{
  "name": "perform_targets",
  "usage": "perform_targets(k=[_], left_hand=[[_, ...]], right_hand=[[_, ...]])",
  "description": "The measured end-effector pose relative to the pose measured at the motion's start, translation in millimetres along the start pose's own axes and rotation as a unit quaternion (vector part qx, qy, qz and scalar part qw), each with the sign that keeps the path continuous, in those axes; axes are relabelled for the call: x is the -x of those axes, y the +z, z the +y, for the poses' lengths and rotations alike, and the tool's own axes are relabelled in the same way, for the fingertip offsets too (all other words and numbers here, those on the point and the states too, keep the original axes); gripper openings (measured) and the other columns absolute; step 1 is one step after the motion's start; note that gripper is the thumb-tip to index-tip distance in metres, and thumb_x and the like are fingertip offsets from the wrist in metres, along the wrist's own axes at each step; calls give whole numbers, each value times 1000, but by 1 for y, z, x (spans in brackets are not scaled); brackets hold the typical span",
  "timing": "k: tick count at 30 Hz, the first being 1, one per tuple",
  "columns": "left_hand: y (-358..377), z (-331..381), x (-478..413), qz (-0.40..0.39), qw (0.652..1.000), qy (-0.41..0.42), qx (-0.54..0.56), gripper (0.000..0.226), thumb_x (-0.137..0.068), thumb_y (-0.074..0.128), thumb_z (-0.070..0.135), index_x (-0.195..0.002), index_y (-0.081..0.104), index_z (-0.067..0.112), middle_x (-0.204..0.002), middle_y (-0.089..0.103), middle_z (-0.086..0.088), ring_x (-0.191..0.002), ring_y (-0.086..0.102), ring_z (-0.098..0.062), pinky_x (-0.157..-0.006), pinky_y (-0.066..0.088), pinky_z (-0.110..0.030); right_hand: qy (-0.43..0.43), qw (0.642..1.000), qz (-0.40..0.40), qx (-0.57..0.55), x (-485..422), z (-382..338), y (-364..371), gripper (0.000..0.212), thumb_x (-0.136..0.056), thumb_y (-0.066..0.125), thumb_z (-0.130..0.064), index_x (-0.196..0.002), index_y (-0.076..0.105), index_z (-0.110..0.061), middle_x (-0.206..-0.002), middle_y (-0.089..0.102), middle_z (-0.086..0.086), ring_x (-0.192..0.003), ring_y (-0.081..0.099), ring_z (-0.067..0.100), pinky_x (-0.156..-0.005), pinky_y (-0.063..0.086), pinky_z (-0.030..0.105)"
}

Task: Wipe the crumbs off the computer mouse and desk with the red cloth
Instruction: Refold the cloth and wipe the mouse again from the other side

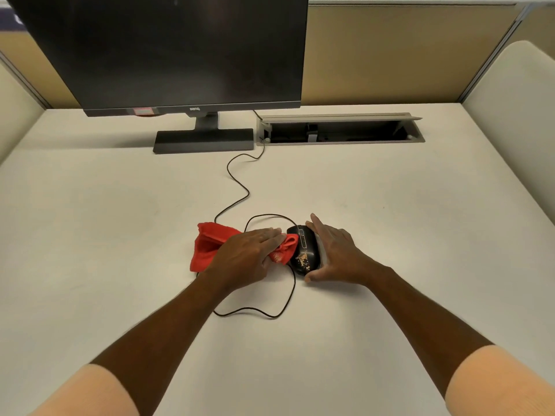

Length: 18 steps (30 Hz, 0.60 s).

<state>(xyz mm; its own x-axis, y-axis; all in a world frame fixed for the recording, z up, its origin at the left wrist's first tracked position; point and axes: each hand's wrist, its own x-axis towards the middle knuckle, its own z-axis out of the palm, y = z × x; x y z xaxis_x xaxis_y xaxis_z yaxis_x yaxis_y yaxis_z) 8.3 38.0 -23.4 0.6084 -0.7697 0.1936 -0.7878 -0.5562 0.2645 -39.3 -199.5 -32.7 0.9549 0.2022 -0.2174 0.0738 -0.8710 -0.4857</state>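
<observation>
A black wired computer mouse (304, 250) lies in the middle of the white desk (405, 235), with pale crumbs (303, 261) on its rear half. The red cloth (207, 246) lies bunched on the desk just left of the mouse, one corner touching its left side. My left hand (246, 256) rests flat on the cloth, fingers pressed against it and pointing at the mouse. Around the mouse's right side sits my right hand (333, 253), thumb at the rear and fingers along the edge, holding it in place.
The mouse cable (288, 298) loops in front of and behind the mouse, then runs back to an open cable tray (339, 130) set in the desk. A dark monitor (162, 52) on its stand (204, 139) is at the back left. Partition walls enclose the desk.
</observation>
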Motion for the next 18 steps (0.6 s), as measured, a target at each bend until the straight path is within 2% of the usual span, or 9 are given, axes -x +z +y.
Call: perform_targets(k=[5, 10, 18], left_hand=[[-3, 11, -20, 23, 1000, 1, 20, 57, -68, 67, 2, -124, 63, 9, -123, 67, -9, -111, 65, -24, -82, 58, -36], [1, 17, -23, 0, 999, 41, 18, 56, -67, 70, 2, -122, 65, 11, -120, 68, -7, -111, 65, -22, -83, 56, -34], [-1, 6, 2, -34, 998, 50, 9, 52, -72, 71, 8, -123, 65, 15, -121, 68, -5, -113, 64, -21, -86, 55, -36]], right_hand=[[9, 1000, 0, 6, 0, -2, -1, 132, -59, 79, -58, -152, -7, -19, -155, 26, -2, -141, 22, 19, -114, 12, 35], [13, 1000, 1, 1, 1, -5, 0, 132, -61, 80, -56, -152, -6, -16, -157, 24, 1, -142, 22, 21, -114, 14, 36], [15, 1000, 10, 11, 3, -11, -2, 131, -61, 82, -51, -152, -4, -14, -155, 30, 1, -139, 30, 23, -111, 19, 35]])
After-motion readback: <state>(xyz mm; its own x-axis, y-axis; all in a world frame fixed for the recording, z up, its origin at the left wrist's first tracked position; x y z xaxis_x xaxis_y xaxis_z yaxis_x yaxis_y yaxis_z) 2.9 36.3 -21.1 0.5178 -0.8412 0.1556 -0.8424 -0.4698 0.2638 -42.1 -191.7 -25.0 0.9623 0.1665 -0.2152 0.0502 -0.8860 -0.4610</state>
